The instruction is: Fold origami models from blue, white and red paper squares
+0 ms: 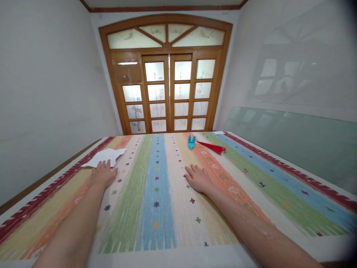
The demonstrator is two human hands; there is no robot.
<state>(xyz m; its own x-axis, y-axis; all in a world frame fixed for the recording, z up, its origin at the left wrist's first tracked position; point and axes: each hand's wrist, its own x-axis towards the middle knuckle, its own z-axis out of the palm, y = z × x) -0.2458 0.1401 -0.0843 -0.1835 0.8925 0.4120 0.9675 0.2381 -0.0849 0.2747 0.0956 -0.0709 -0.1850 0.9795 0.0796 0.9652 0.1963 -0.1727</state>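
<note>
My left hand (103,173) lies flat, palm down, on a striped cloth (156,193), its fingertips touching the near edge of a torn white paper sheet (105,156). My right hand (198,178) also rests flat on the cloth, fingers together, holding nothing. Farther away sit a small blue folded paper figure (191,142) and, just right of it, a red folded paper plane (213,147); both are well beyond my right hand.
The striped cloth covers a wide surface with red borders on both sides. A wooden glazed double door (167,93) stands at the far end. White walls flank both sides, and a green glass panel (292,141) leans along the right wall.
</note>
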